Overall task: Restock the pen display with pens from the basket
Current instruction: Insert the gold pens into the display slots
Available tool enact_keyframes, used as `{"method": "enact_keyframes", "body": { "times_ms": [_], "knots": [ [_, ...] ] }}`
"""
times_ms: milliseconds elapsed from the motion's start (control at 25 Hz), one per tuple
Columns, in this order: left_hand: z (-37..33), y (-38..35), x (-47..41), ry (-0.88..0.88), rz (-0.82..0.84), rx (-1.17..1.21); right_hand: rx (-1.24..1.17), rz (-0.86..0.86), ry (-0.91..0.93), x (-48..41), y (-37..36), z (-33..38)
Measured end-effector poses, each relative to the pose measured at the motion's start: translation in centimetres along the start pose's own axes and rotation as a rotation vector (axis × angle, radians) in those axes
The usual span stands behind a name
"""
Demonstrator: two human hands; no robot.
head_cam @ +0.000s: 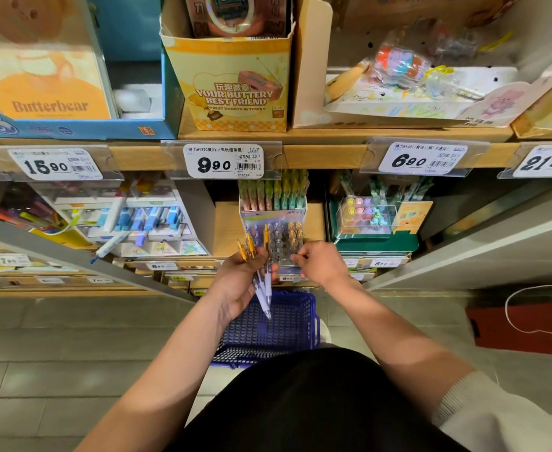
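My left hand grips a bunch of pens with yellow tops and pale lilac barrels, tips pointing down over the basket. The clear pen display stands on the lower shelf just beyond both hands, with several pens upright in its slots and pastel pens in its back rows. My right hand is at the display's front right corner with fingers curled and pinched together; whether it holds a pen is hidden. A blue plastic basket sits on the floor below the hands.
A blue-and-white pen rack stands left of the display, a green stand with small jars to its right. Boxes fill the upper shelf above price tags. A red paper bag lies on the floor at right.
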State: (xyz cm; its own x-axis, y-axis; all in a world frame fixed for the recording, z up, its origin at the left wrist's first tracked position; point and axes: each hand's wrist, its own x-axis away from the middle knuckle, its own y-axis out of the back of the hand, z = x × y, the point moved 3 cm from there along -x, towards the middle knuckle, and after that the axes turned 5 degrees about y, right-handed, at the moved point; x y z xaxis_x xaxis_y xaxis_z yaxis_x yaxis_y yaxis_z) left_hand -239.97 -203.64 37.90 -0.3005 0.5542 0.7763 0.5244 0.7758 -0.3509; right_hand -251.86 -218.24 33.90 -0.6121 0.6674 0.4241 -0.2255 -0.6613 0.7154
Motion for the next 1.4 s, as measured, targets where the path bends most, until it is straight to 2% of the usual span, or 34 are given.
{"method": "enact_keyframes", "body": {
  "times_ms": [200,480,560,720,880,960,1040,1120,1400],
  "knots": [
    [0.3,-0.8,-0.3,0.006,0.069,-0.050,-0.834,0.140,0.011,1.9,1.4,2.4],
    [0.7,-1.9,-0.2,0.027,0.174,-0.101,-1.143,0.266,-0.091,2.7,1.7,2.6],
    [0.9,-2.0,-0.1,0.044,0.166,-0.107,-1.200,0.255,-0.070,2.7,2.0,1.9],
    [0.5,-2.1,-0.4,0.026,0.104,-0.122,-1.125,0.105,0.037,2.4,3.9,-0.1],
    [0.5,-1.9,-0.6,0.015,0.046,-0.093,-1.134,-0.163,0.029,1.5,5.7,-2.5],
    [0.6,-1.8,-0.7,0.000,0.028,-0.065,-1.004,-0.265,0.036,1.0,5.9,-3.0],
    [0.6,-1.8,-0.7,-0.018,0.024,-0.023,-0.778,-0.353,0.063,0.6,5.5,-3.1],
    [0.6,-1.9,-0.8,-0.031,0.021,-0.012,-0.608,-0.405,0.083,0.3,4.8,-3.0],
    [0.0,-1.5,-0.6,0.006,0.023,0.006,-0.397,-0.437,0.190,-0.4,2.9,-1.9]
  ]
}}
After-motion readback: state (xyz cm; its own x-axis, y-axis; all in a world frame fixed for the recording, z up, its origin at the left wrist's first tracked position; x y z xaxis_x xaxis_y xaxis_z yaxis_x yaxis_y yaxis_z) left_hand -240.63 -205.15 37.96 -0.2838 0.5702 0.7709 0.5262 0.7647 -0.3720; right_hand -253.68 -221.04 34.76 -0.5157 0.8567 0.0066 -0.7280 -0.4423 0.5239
